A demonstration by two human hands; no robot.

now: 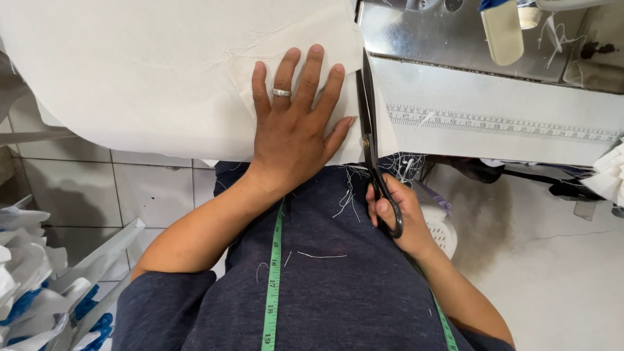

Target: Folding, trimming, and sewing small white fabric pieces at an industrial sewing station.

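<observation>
My left hand (296, 127) lies flat, fingers spread, on a sheet of white fabric (162, 71) that covers the table in front of me. A ring sits on one finger. My right hand (396, 211) grips the handles of long black scissors (368, 123). Their blades point away from me and run along the fabric's right edge, just right of my left thumb. A green measuring tape (273, 279) hangs down my dark blue shirt.
A sewing machine's metal bed (442, 39) with a printed ruler strip (500, 122) stands at the right. White and blue pieces are stacked in a rack (39, 286) at lower left. Tiled floor (149, 188) shows below the table edge.
</observation>
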